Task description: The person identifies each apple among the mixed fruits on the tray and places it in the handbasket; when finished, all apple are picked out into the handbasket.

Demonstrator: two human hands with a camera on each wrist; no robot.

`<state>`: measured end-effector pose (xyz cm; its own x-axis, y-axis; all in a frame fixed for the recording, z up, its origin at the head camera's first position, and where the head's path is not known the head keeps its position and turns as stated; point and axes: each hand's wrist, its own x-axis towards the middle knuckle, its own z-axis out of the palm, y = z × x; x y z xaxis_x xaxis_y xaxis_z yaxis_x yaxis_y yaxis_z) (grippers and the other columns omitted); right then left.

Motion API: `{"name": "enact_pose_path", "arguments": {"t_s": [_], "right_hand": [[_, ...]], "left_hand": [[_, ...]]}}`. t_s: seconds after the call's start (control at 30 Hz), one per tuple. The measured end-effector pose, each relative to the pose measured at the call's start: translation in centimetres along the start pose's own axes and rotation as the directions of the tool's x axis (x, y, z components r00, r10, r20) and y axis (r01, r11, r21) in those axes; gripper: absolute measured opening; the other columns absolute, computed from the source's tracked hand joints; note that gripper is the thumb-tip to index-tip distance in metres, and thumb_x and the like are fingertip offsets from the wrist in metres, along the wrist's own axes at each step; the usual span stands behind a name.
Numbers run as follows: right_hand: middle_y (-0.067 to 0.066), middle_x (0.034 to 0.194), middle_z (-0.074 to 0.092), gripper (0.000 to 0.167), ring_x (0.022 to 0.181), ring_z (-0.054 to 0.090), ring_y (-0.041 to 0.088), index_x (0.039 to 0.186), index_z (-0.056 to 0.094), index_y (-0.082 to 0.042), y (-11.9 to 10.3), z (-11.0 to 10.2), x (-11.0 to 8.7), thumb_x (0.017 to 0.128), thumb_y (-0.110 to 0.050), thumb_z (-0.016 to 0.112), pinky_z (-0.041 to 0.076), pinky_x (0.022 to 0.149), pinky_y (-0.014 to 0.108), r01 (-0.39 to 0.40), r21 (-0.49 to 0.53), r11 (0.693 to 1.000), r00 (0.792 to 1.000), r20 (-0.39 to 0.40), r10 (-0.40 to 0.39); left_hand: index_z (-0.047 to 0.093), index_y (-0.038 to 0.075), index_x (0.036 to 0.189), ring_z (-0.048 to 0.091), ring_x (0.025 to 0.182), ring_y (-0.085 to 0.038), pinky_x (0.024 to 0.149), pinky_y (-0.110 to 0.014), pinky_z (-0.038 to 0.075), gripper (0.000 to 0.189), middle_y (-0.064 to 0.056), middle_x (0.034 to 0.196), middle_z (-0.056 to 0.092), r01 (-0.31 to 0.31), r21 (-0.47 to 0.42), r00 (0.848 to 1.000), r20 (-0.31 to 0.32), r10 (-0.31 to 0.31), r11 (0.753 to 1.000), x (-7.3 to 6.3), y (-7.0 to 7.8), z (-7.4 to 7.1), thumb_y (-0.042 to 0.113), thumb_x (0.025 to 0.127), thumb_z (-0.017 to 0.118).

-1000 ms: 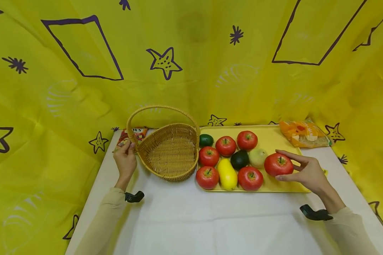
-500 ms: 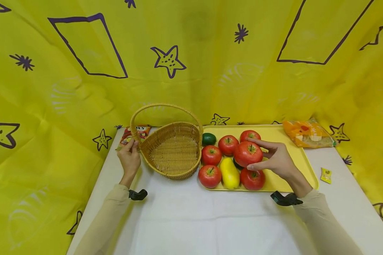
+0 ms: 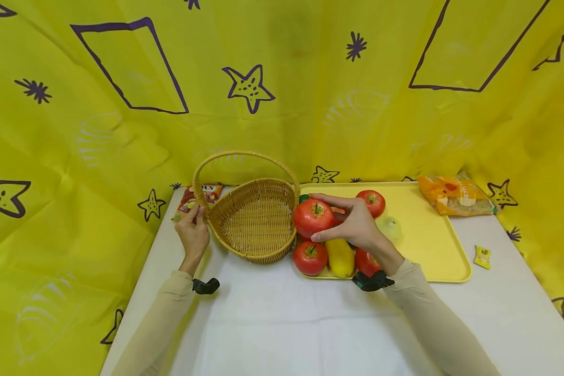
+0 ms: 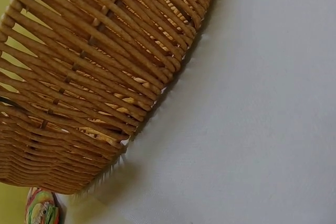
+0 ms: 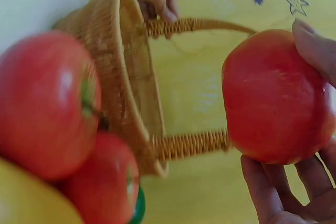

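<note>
My right hand holds a red apple between thumb and fingers, over the left end of the yellow tray, close to the basket's right side. The right wrist view shows this apple raised beside the basket handle. With its fingers, my left hand grips the left foot of the handle on the wicker basket. Nothing lies inside the basket. On the tray are several more apples, a yellow oblong fruit and a pale round one. My right hand and forearm hide part of the fruit.
Behind the basket's left side lies a red packet. An orange bag overlaps the tray's far right corner. A small yellow packet rests on the white table right of the tray. Yellow cloth hangs behind.
My right hand has carried the apple leftward across the tray, from its middle to near the basket. The left hand has kept its grip on the handle.
</note>
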<state>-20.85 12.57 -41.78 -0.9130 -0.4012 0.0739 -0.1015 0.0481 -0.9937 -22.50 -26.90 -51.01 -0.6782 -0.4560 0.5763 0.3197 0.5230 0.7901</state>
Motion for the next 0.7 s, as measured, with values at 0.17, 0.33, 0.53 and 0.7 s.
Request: {"name": "enact_pose_path", "arguments": {"t_s": [0.17, 0.33, 0.53, 0.7], "right_hand": [[0.007, 0.140, 0.071, 0.081, 0.121, 0.071, 0.025, 0.142, 0.071, -0.019, -0.3, 2.7, 1.6, 0.068, -0.007, 0.101, 0.061, 0.099, 0.040, 0.021, -0.024, 0.999, 0.999, 0.030, -0.021], [0.007, 0.136, 0.073, 0.080, 0.119, 0.071, 0.028, 0.143, 0.070, -0.017, -0.4, 5.3, 3.3, 0.069, -0.009, 0.100, 0.062, 0.097, 0.040, 0.063, -0.027, 0.998, 0.994, 0.089, -0.061], [0.002, 0.131, 0.075, 0.075, 0.116, 0.072, 0.026, 0.137, 0.074, -0.026, -0.6, 7.6, 5.5, 0.068, -0.013, 0.101, 0.061, 0.097, 0.037, 0.065, -0.033, 0.997, 0.991, 0.115, -0.061], [0.004, 0.135, 0.073, 0.076, 0.118, 0.072, 0.025, 0.138, 0.074, -0.023, -0.5, 9.4, 7.7, 0.068, -0.010, 0.101, 0.061, 0.099, 0.038, 0.041, -0.029, 0.999, 0.990, 0.134, -0.037]], "left_hand": [[0.069, -0.015, 0.124, 0.073, 0.099, -0.049, 0.079, 0.000, 0.048, 0.025, -0.034, 0.108, 0.073, -0.002, -0.011, 1.000, 0.004, 0.002, 1.000, 0.2, 0.0, 0.0, -0.005, 0.101, 0.065], [0.071, -0.014, 0.123, 0.073, 0.098, -0.048, 0.078, 0.000, 0.048, 0.025, -0.034, 0.110, 0.073, 0.000, 0.001, 1.000, 0.001, 0.000, 1.000, 0.2, 0.1, 0.0, -0.003, 0.102, 0.065], [0.071, -0.012, 0.124, 0.073, 0.099, -0.047, 0.078, 0.000, 0.048, 0.025, -0.033, 0.111, 0.073, 0.010, -0.014, 1.000, -0.009, -0.010, 1.000, 0.1, 0.2, 0.1, -0.003, 0.102, 0.065], [0.075, -0.010, 0.121, 0.074, 0.088, -0.040, 0.074, -0.001, 0.047, 0.023, -0.032, 0.108, 0.075, 0.004, -0.007, 1.000, -0.022, -0.004, 1.000, -0.2, 0.1, 0.1, -0.002, 0.102, 0.066]]}}
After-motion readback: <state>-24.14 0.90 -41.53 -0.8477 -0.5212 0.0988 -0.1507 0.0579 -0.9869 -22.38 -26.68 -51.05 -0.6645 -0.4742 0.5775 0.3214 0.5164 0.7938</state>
